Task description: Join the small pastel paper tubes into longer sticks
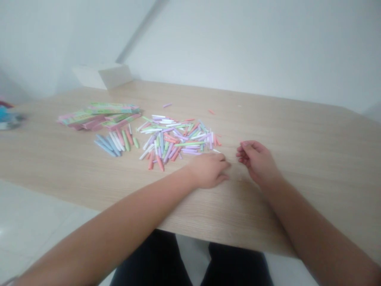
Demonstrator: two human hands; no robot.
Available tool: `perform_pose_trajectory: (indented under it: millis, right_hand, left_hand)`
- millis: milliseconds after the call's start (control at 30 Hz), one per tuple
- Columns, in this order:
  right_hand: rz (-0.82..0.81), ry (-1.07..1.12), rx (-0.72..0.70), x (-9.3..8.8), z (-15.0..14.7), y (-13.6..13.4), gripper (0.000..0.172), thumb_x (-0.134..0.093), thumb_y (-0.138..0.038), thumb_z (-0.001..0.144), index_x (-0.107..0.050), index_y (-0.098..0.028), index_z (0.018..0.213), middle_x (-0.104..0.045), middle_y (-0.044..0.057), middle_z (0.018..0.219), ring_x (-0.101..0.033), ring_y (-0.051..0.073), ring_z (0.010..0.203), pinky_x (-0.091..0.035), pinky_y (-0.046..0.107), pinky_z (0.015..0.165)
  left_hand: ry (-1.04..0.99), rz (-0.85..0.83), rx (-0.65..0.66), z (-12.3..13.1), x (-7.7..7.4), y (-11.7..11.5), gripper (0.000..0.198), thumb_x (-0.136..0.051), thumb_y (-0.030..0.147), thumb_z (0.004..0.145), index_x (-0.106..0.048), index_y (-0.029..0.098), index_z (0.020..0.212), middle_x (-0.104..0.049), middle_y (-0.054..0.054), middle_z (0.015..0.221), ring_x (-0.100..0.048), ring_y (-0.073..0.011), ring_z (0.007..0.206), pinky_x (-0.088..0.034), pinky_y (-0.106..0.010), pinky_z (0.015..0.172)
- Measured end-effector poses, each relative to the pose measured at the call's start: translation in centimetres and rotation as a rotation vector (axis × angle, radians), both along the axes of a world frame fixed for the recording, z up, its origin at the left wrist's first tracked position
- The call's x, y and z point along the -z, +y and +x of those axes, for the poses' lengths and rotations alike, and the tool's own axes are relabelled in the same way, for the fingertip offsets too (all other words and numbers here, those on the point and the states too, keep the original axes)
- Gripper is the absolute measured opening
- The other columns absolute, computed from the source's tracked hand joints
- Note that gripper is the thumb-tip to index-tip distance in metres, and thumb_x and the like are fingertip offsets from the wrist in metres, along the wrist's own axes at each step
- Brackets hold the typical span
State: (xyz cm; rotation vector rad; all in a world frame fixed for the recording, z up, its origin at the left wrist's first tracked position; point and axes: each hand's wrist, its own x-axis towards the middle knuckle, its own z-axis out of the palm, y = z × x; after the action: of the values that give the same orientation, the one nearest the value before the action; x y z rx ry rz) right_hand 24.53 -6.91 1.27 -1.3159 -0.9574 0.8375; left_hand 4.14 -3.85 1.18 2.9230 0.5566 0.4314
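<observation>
Across the pale wood tabletop (pixel 268 119), most of the pastel sticks (pixel 175 137) lie in one mixed heap, with pink, white, green, lilac and blue all crossed together. Only a small batch (pixel 116 142) sits apart to the heap's left, laid roughly side by side in blue, white, pink and green runs, next to a stack of green-and-pink packets (pixel 98 115). So a little looks done — the bulk is left. The left hand (pixel 208 171) lies palm down, fingers loose and empty, just beside the heap's near edge. The right hand (pixel 257 161), slightly farther off, curls its fingertips together — whether anything tiny sits between them cannot be told.
</observation>
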Motion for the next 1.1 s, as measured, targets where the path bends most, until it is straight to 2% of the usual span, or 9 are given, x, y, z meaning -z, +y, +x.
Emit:
perform_pose_trajectory:
  millis: [67, 167, 333, 533, 667, 767, 900, 1000, 1100]
  right_hand:
    - [-0.002, 0.014, 0.009, 0.1, 0.2, 0.1, 0.032, -0.080, -0.050, 0.075, -0.062, -0.023, 0.081, -0.066, -0.001, 0.076, -0.061, 0.011, 0.061, -0.051, 0.024, 0.053]
    - [-0.022, 0.041, 0.010, 0.3, 0.3, 0.2, 0.032, -0.081, -0.048, 0.075, -0.062, -0.023, 0.079, -0.066, -0.002, 0.075, -0.059, 0.010, 0.058, -0.049, 0.022, 0.050]
    - [-0.031, 0.040, 0.023, 0.5, 0.5, 0.4, 0.029, -0.080, -0.046, 0.077, -0.064, -0.022, 0.078, -0.066, -0.002, 0.076, -0.059, 0.009, 0.061, -0.048, 0.019, 0.050]
    - [-0.038, 0.035, -0.005, 0.9, 0.5, 0.4, 0.028, -0.081, -0.045, 0.077, -0.065, -0.022, 0.079, -0.067, -0.002, 0.074, -0.060, 0.010, 0.061, -0.049, 0.021, 0.051]
    - [-0.024, 0.034, -0.011, 0.9, 0.4, 0.2, 0.030, -0.081, -0.046, 0.076, -0.066, -0.021, 0.079, -0.067, -0.002, 0.075, -0.061, 0.009, 0.060, -0.049, 0.021, 0.053]
    - [-0.021, 0.029, -0.013, 0.9, 0.1, 0.0, 0.031, -0.081, -0.048, 0.076, -0.066, -0.021, 0.079, -0.067, -0.001, 0.075, -0.061, 0.010, 0.061, -0.049, 0.022, 0.054]
    - [-0.026, -0.022, -0.084, 1.2, -0.8, -0.4, 0.032, -0.079, -0.050, 0.079, -0.066, -0.021, 0.081, -0.067, -0.001, 0.074, -0.060, 0.010, 0.058, -0.048, 0.023, 0.052]
    - [-0.038, -0.119, -0.169, 1.6, -1.4, -0.9, 0.033, -0.075, -0.053, 0.084, -0.065, -0.021, 0.082, -0.067, -0.001, 0.073, -0.060, 0.011, 0.058, -0.049, 0.024, 0.054]
    - [-0.049, -0.230, -0.235, 1.7, -1.7, -1.3, 0.034, -0.069, -0.054, 0.089, -0.065, -0.021, 0.085, -0.067, -0.001, 0.070, -0.060, 0.011, 0.058, -0.049, 0.025, 0.055]
  left_hand:
    - [0.013, -0.067, 0.023, 1.9, 0.1, -0.6, 0.048, -0.051, 0.048, 0.098, -0.059, 0.020, 0.136, -0.062, -0.011, 0.123, -0.064, -0.0256, 0.105, -0.052, -0.038, 0.088]
    - [0.010, -0.106, -0.048, 4.7, 0.7, -1.4, 0.055, -0.052, 0.052, 0.096, -0.058, 0.017, 0.137, -0.060, -0.015, 0.130, -0.064, -0.0301, 0.109, -0.055, -0.041, 0.085]
    - [0.081, 0.003, -0.028, 7.4, 2.0, -2.5, 0.032, -0.046, 0.031, 0.100, -0.075, 0.018, 0.102, -0.067, -0.012, 0.109, -0.067, -0.0293, 0.098, -0.056, -0.043, 0.082]
    - [0.108, 0.076, -0.063, 7.5, 1.9, -4.0, 0.029, -0.044, 0.014, 0.098, -0.072, 0.009, 0.105, -0.069, -0.018, 0.103, -0.068, -0.0305, 0.098, -0.056, -0.042, 0.082]
    - [0.045, 0.054, -0.152, 5.4, 1.4, -2.4, 0.027, -0.044, 0.015, 0.099, -0.068, 0.011, 0.109, -0.069, -0.016, 0.102, -0.068, -0.0304, 0.098, -0.055, -0.044, 0.083]
    - [-0.197, -0.229, -0.258, 2.8, 0.5, 0.5, 0.018, -0.052, 0.025, 0.099, -0.066, 0.015, 0.106, -0.069, -0.011, 0.101, -0.067, -0.0245, 0.096, -0.055, -0.038, 0.085]
    - [-0.558, -0.810, -0.355, -0.3, -0.3, 3.8, 0.019, -0.057, 0.034, 0.098, -0.064, 0.017, 0.101, -0.063, -0.001, 0.079, -0.059, -0.0107, 0.063, -0.047, -0.022, 0.058]
    - [-0.683, -1.074, -0.344, -1.5, 0.1, 4.9, 0.024, -0.062, 0.035, 0.095, -0.065, 0.014, 0.084, -0.060, 0.001, 0.070, -0.050, -0.0055, 0.054, -0.039, -0.018, 0.052]
    - [-0.823, -1.415, -0.331, -1.7, 0.4, 5.0, 0.019, -0.065, 0.024, 0.094, -0.068, 0.011, 0.080, -0.064, -0.002, 0.075, -0.055, -0.0037, 0.060, -0.045, -0.015, 0.059]
